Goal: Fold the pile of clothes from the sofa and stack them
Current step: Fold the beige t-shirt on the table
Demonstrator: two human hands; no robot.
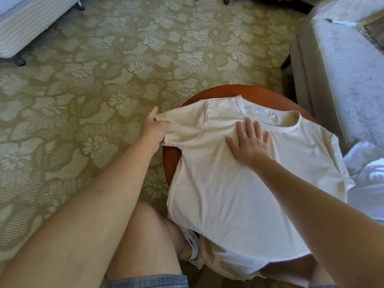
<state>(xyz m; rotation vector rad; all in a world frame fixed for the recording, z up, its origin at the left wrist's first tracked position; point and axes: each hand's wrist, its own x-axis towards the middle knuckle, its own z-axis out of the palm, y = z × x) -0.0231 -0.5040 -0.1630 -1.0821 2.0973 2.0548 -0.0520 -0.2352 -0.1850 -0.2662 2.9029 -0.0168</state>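
Observation:
A cream short-sleeved T-shirt [239, 194] lies spread face up over a small round reddish-brown table [172, 161], its hem hanging over the near edge. My left hand [154, 129] grips the end of the shirt's left sleeve and holds it out past the table's edge. My right hand [250, 143] lies flat with spread fingers on the shirt's chest just below the neckline.
A grey sofa [340, 75] stands at the right with white clothes [367, 175] piled at its near end. A striped bed base [27, 23] on castors is at the top left. Floral carpet [93, 90] covers the floor. My knee and white sock sit beside the table.

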